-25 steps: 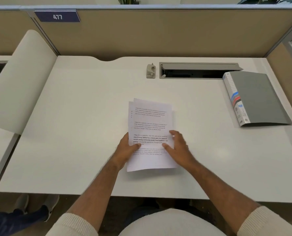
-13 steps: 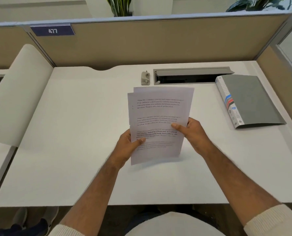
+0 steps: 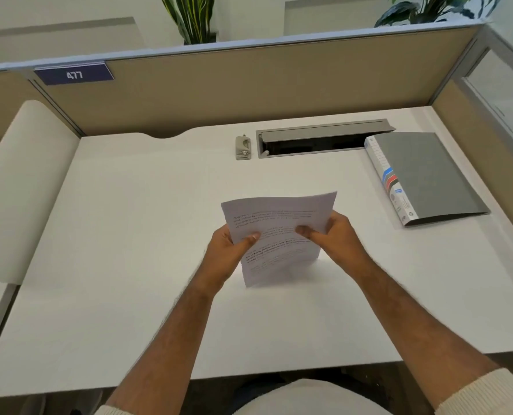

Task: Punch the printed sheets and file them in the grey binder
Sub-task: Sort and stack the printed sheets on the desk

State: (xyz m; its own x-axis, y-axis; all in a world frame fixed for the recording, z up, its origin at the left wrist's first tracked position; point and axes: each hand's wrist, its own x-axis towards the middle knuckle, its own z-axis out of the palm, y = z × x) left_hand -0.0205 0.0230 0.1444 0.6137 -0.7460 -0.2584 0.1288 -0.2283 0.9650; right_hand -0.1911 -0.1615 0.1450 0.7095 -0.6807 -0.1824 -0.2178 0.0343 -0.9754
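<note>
The printed sheets are held upright over the middle of the white counter, lower edge at or just above the surface; contact cannot be confirmed. One second earlier the stack lay flat and fanned on the counter under both hands; half a second earlier it had been lifted and tilted toward the camera, with the top sheets visibly offset. The edges are now seen closer to alignment, and the stack stands steeper.

Left hand: grip clamped on the left edge of the stack, thumb on the printed face, fingers behind. Right hand: grip clamped on the right edge, thumb on the face, fingers wrapped behind. Both grips were flat on the paper a second ago; curled holds are noted now.

The grey binder lies closed at the far right of the counter, spine toward the sheets, unmoved across the frames. The hole punch sits at the far centre, just left of the cable tray slot, also unmoved. The view has been pitched upward: more of the partition and the "477" plate is seen than before.
</note>
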